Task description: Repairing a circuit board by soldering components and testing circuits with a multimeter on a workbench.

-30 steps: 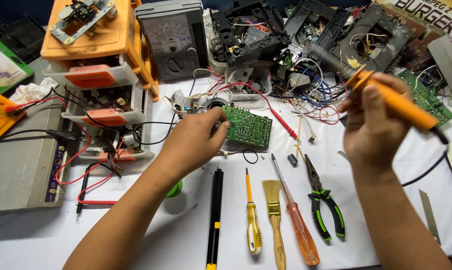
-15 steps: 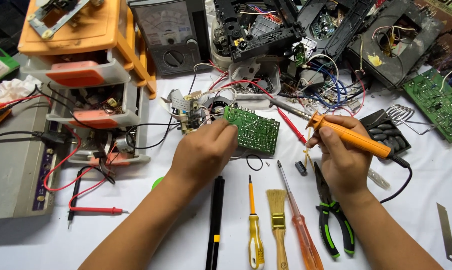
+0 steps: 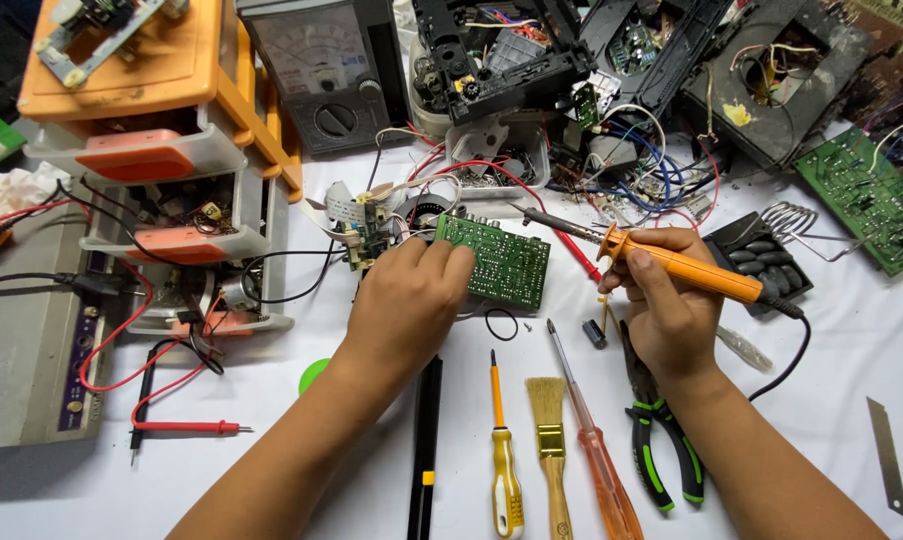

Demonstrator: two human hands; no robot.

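Orange plastic drawer cabinet (image 3: 122, 70) at far left, red probe lead (image 3: 187, 427) lying on the white tabletop (image 3: 832, 470) below it. Left hand (image 3: 404, 305) presses down on the near-left edge of a green printed circuit board (image 3: 499, 262) at centre — fingers curled over it. Right hand (image 3: 667, 305) grips an orange-handled soldering iron (image 3: 672, 265), tip just above the board's right corner. Green-handled pliers (image 3: 662, 450) lie under that wrist.
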